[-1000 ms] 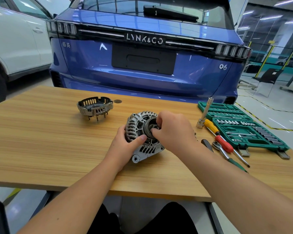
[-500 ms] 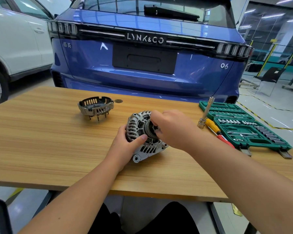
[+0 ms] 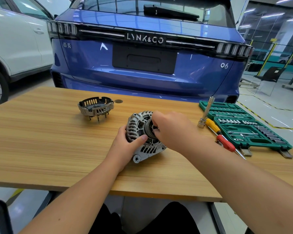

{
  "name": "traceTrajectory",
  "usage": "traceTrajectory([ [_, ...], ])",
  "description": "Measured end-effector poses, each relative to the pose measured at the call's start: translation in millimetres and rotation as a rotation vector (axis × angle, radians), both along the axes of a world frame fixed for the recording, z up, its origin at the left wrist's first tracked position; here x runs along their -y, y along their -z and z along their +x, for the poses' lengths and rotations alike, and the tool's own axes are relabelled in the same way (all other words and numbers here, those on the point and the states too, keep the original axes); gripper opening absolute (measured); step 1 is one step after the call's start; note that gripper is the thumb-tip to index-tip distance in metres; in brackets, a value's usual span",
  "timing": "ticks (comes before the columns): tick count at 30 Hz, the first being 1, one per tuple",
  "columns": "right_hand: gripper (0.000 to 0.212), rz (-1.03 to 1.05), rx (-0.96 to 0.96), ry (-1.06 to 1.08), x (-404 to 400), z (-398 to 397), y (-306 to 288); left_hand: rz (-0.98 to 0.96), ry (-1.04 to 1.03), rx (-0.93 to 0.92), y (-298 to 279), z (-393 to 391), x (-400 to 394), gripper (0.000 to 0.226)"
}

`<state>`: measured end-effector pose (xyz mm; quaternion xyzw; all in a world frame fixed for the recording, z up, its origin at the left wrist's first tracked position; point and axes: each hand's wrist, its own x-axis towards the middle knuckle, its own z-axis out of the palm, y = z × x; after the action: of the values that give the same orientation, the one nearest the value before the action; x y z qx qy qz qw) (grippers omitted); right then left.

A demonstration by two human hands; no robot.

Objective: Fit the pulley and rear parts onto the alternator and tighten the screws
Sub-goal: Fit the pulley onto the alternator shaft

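At the centre of the frame, on a light wooden desk (image 3: pixel 41 149), a silver cast-metal alternator with ribbed vents (image 3: pixel 139 130) lies tilted, its dark round pulley (image 3: pixel 149 130) facing the viewer. The left hand (image 3: pixel 125 146) comes in from the lower left and grips the alternator's left side, thumb pressed on the front face just beside the pulley. The right hand (image 3: pixel 171 130) reaches in from the lower right, its fingers curled and pinching at the hub of the pulley; what exactly sits between the fingertips is too small to tell.

To the upper left of the alternator, well apart from it, stands a round slotted metal rear cover with thin pins underneath (image 3: pixel 96 106). Just beside that cover, toward the far edge of the desk, lies a small dark flat disc (image 3: pixel 118 101).

At the right of the frame sits an open green plastic socket set case (image 3: pixel 243 122), filled with chrome sockets. Leaning against its near left corner is a silver socket extension bar (image 3: pixel 205 112), standing tilted. A screwdriver with a yellow handle (image 3: pixel 212 124) and a screwdriver with a red handle (image 3: pixel 226 143) lie just in front of the case, near the right forearm.

Behind the desk, filling the upper frame, is the rear of a blue car (image 3: pixel 142 73) lettered LYNK&CO. A white car (image 3: pixel 15 39) stands at the upper left.
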<state>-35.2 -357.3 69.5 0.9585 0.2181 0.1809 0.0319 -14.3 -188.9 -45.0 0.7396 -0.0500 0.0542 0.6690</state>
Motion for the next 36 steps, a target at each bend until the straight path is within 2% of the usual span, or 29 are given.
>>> traceTrajectory([
  [4,0.015,-0.16,-0.031,-0.123,7,3,-11,0.016,0.009,0.005,0,1,0,0.061],
  [8,0.009,-0.191,-0.041,-0.201,14,5,-18,0.025,-0.003,0.004,3,4,-1,0.061],
  [10,0.01,-0.104,-0.049,-0.147,14,3,-15,0.02,-0.001,0.002,4,5,-1,0.061],
  [14,0.021,0.149,-0.031,0.091,4,1,-8,0.017,-0.002,0.005,5,5,-1,0.076],
  [19,0.028,0.184,-0.053,0.221,-13,4,-1,0.023,-0.006,-0.003,5,5,-1,0.078],
  [21,0.022,0.201,-0.071,0.229,-14,5,-3,0.027,-0.007,-0.008,4,5,-1,0.078],
  [23,0.012,0.21,-0.074,0.218,-14,3,-5,0.021,-0.004,-0.012,4,5,-1,0.078],
  [29,0.024,0.149,-0.071,0.028,-1,1,-5,0.032,0.0,-0.007,6,6,-2,0.066],
  [33,0.025,0.04,-0.088,-0.04,10,2,-8,0.04,-0.004,-0.006,7,7,-2,0.076],
  [36,0.026,0.027,-0.063,-0.069,9,3,-5,0.048,-0.006,-0.008,7,7,-3,0.071],
])
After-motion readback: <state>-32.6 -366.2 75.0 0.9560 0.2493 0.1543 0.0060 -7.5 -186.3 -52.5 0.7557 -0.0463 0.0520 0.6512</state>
